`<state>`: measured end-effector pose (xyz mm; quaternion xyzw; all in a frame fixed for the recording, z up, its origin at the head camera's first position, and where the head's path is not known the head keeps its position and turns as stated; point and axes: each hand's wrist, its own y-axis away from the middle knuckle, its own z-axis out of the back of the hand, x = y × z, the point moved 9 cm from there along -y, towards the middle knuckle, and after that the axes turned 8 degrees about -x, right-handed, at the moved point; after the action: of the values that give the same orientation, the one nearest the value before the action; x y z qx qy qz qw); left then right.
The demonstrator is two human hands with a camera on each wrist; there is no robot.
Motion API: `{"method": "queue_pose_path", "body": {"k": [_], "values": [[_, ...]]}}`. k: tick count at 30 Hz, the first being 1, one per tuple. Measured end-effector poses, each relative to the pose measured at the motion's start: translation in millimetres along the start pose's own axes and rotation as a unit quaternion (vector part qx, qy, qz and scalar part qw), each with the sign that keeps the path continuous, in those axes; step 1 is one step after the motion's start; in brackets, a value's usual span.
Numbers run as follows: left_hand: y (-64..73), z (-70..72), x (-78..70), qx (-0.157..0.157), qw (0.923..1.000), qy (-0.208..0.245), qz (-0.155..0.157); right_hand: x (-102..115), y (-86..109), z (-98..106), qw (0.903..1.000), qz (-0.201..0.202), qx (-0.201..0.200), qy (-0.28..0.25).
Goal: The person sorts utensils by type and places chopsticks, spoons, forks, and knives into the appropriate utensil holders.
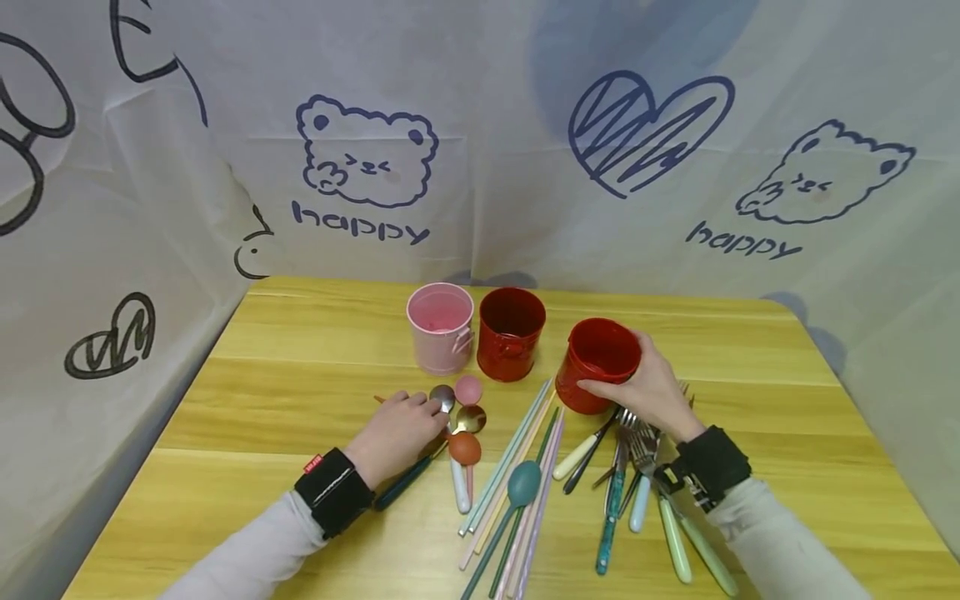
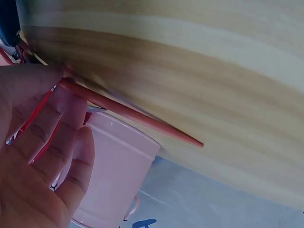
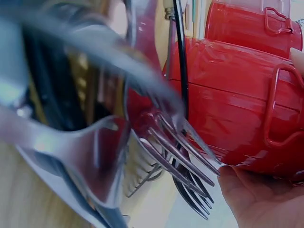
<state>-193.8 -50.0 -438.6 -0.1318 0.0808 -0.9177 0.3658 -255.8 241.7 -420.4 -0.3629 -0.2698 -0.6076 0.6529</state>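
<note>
Red bucket (image 1: 592, 367) and red stick (image 2: 135, 116), in hand.
Left hand (image 1: 401, 433): thumb and fingers pinching the stick, beside spoons (image 1: 471, 418). Right hand (image 1: 651, 392): gripping the bucket, thumb across its front; spacing of the partly hidden fingers cannot be told. Bucket: right of second red bucket (image 1: 512, 346), just beyond forks (image 1: 642, 446).

High head view, close wrist views
</note>
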Motion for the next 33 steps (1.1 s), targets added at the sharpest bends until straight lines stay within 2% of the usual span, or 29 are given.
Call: {"method": "queue_pose_path", "body": {"k": [5,13,19,23,27,33], "values": [[0.2,6.0,2.6,-0.008,0.9999,0.006,0.004,1,-0.2,1,1.0,0.0,0.003,0.009],[-4.1,26.0,6.0,-0.024,0.9993,0.027,0.008,1,-0.3,0,0.9999,-0.006,0.005,0.009],[-19.1,44.6,5.5,-0.074,0.9966,0.036,0.001,1,0.5,0,1.0,-0.006,0.004,0.004],[-34.4,56.7,5.2,-0.083,0.9932,0.08,0.018,1,0.9,-1,1.0,-0.006,0.004,0.0],[-53.8,65.9,4.9,-0.082,0.9826,0.16,0.046,1,1.2,-1,1.0,-0.006,0.003,-0.002],[-87.3,80.5,2.6,-0.106,0.9502,0.285,0.069,0,1.6,0,1.0,-0.003,0.001,0.003]]}}
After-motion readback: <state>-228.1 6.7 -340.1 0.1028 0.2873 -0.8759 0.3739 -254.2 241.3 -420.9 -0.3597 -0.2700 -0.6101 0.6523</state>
